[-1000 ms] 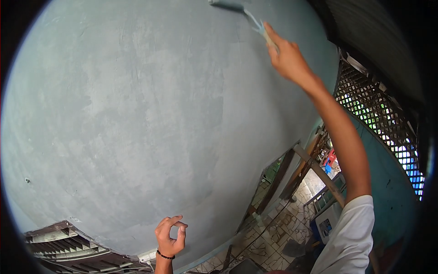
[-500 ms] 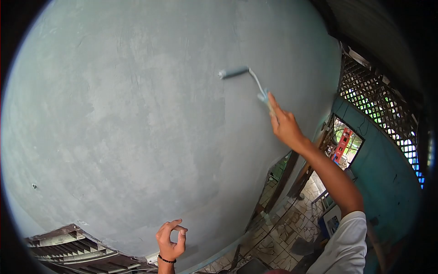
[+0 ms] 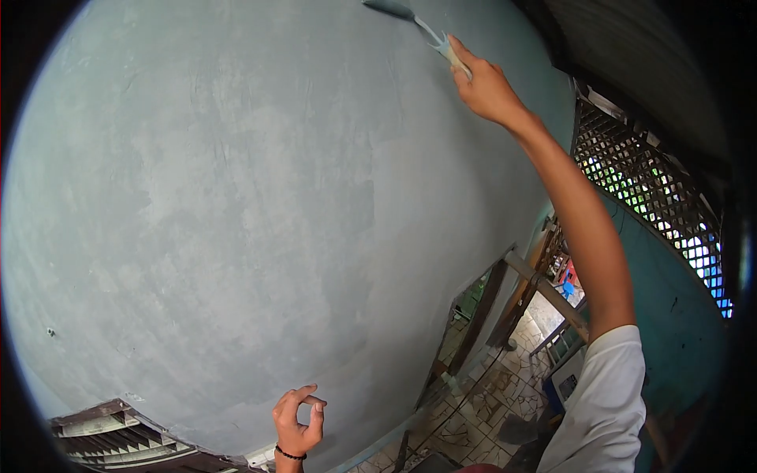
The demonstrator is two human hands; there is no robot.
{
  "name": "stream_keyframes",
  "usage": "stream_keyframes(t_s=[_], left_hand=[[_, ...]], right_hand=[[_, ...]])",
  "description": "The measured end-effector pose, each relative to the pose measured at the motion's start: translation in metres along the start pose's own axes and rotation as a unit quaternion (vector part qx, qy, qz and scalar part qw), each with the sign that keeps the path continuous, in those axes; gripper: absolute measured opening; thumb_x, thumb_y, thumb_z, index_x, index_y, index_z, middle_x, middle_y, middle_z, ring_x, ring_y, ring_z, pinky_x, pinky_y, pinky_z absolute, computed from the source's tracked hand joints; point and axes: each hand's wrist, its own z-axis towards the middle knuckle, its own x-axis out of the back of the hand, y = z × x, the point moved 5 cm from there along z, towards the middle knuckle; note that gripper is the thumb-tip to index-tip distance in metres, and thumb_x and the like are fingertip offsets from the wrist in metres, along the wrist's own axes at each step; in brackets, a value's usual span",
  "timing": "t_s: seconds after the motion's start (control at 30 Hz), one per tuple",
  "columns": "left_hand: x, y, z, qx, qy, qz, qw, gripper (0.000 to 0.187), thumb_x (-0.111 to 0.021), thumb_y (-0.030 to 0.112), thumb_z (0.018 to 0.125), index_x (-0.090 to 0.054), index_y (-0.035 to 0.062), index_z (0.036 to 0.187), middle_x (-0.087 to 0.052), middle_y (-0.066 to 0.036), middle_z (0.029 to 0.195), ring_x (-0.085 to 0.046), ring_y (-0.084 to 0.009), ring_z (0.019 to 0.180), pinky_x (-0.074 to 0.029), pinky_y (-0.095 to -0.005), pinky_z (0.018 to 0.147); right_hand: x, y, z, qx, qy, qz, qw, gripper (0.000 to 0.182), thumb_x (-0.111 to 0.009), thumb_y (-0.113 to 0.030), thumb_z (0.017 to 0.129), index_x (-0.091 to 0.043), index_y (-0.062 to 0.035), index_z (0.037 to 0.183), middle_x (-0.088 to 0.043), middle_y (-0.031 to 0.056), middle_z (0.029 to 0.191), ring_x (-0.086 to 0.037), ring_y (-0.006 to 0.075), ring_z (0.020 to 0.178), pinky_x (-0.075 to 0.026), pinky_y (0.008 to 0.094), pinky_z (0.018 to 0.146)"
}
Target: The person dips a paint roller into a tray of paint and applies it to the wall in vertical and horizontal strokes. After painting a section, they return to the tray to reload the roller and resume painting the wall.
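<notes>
High on the grey-green wall point(image 3: 260, 197), my right hand point(image 3: 487, 88) grips the pale handle of a paint roller point(image 3: 390, 9), the arm stretched up. The dark roller head lies at the wall near the top edge of the view. Low in the view, my left hand point(image 3: 300, 422) is raised in front of the wall, a dark bracelet on its wrist. Its fingers curl toward the thumb with a gap between them, and nothing shows in it.
A dark lattice point(image 3: 654, 189) runs along the right above a teal wall point(image 3: 678, 315). Below are a doorway with a wooden frame, a broken-tile floor point(image 3: 465, 422) and a wooden pole point(image 3: 548, 292). Slatted louvres point(image 3: 126, 441) sit at the lower left.
My right hand and the roller have moved up the wall, and the arm is straighter. My left hand has stayed nearly where it was. The view has shifted slightly.
</notes>
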Motion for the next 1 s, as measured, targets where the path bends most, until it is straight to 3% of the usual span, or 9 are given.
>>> stream_keyframes(t_s=[0.03,0.1,0.27,0.43,0.53,0.63,0.77,0.93,1.0], left_hand=[[0.0,0.003,0.001,-0.004,-0.001,0.004,1.0,0.026,-0.068,0.007,0.085,-0.069,-0.0006,0.11,-0.075,-0.008,0.073,-0.067,-0.0273,0.069,-0.052,-0.0373,0.072],[0.001,0.003,0.002,-0.001,-0.003,0.004,1.0,0.026,-0.068,0.008,0.085,-0.069,-0.0006,0.11,-0.075,-0.008,0.073,-0.067,-0.0269,0.069,-0.052,-0.0373,0.073],[0.003,-0.002,0.001,0.009,-0.001,0.0,1.0,0.026,-0.069,0.009,0.086,-0.07,-0.0002,0.11,-0.075,-0.008,0.073,-0.068,-0.0271,0.071,-0.054,-0.0377,0.075],[0.0,-0.001,0.001,0.024,-0.009,-0.003,1.0,0.026,-0.069,0.01,0.087,-0.07,-0.0001,0.111,-0.075,-0.008,0.074,-0.07,-0.028,0.073,-0.055,-0.0382,0.078],[-0.003,-0.005,-0.003,0.047,-0.006,-0.016,0.999,0.026,-0.069,0.009,0.087,-0.07,0.0001,0.111,-0.075,-0.008,0.074,-0.07,-0.028,0.073,-0.055,-0.038,0.078],[-0.009,-0.009,-0.002,0.037,-0.005,-0.019,0.999,0.026,-0.069,0.009,0.086,-0.07,0.0002,0.111,-0.075,-0.007,0.074,-0.07,-0.0279,0.073,-0.054,-0.0377,0.077],[-0.011,-0.006,-0.002,0.024,-0.019,-0.014,0.999,0.027,-0.069,0.008,0.086,-0.07,-0.0003,0.111,-0.075,-0.007,0.074,-0.069,-0.028,0.073,-0.054,-0.0376,0.076],[-0.001,-0.007,-0.007,0.033,-0.004,0.001,0.999,0.027,-0.068,0.009,0.086,-0.07,-0.001,0.111,-0.075,-0.008,0.074,-0.07,-0.0285,0.074,-0.054,-0.0378,0.077],[0.003,-0.009,-0.01,0.038,-0.002,0.006,0.999,0.027,-0.069,0.009,0.086,-0.07,-0.0011,0.111,-0.075,-0.008,0.074,-0.07,-0.0289,0.074,-0.054,-0.0381,0.077]], right_hand=[[0.001,0.003,0.003,0.013,0.006,0.0,1.0,0.065,-0.057,-0.014,0.102,-0.037,-0.0153,0.164,-0.068,0.0337,0.111,-0.067,0.0524,0.1,-0.055,0.0511,0.092],[-0.013,0.022,-0.006,0.122,0.055,-0.027,0.991,0.066,-0.055,-0.015,0.103,-0.034,-0.0143,0.165,-0.07,0.0327,0.087,-0.071,0.0487,0.078,-0.056,0.052,0.078],[-0.023,0.007,-0.105,-0.056,-0.116,0.012,0.992,0.071,-0.057,-0.008,0.101,-0.031,-0.0149,0.166,-0.067,0.0326,0.078,-0.07,0.0486,0.072,-0.056,0.053,0.075],[-0.054,0.023,-0.199,-0.014,-0.126,0.046,0.991,0.073,-0.058,-0.008,0.1,-0.028,-0.0157,0.167,-0.064,0.0297,0.071,-0.067,0.049,0.066,-0.056,0.0539,0.072],[-0.052,0.029,-0.193,-0.051,-0.139,0.036,0.988,0.072,-0.058,-0.007,0.1,-0.03,-0.0147,0.166,-0.066,0.0305,0.076,-0.068,0.0501,0.07,-0.056,0.0543,0.073],[-0.038,0.021,-0.135,-0.035,-0.071,0.024,0.997,0.069,-0.059,-0.008,0.099,-0.036,-0.014,0.164,-0.069,0.0315,0.083,-0.069,0.0508,0.076,-0.056,0.0537,0.072],[-0.016,0.039,-0.019,0.048,0.051,-0.017,0.997,0.062,-0.057,-0.017,0.101,-0.042,-0.0121,0.161,-0.071,0.033,0.101,-0.07,0.0523,0.095,-0.057,0.053,0.086],[0.011,0.038,0.046,-0.027,0.01,-0.027,0.999,0.064,-0.055,-0.021,0.104,-0.035,-0.0157,0.165,-0.065,0.0315,0.132,-0.064,0.0517,0.12,-0.052,0.0479,0.104],[0.001,0.05,0.032,0.015,0.015,-0.036,0.999,0.066,-0.055,-0.019,0.103,-0.034,-0.0168,0.165,-0.065,0.0319,0.133,-0.063,0.0522,0.12,-0.052,0.0488,0.104]])
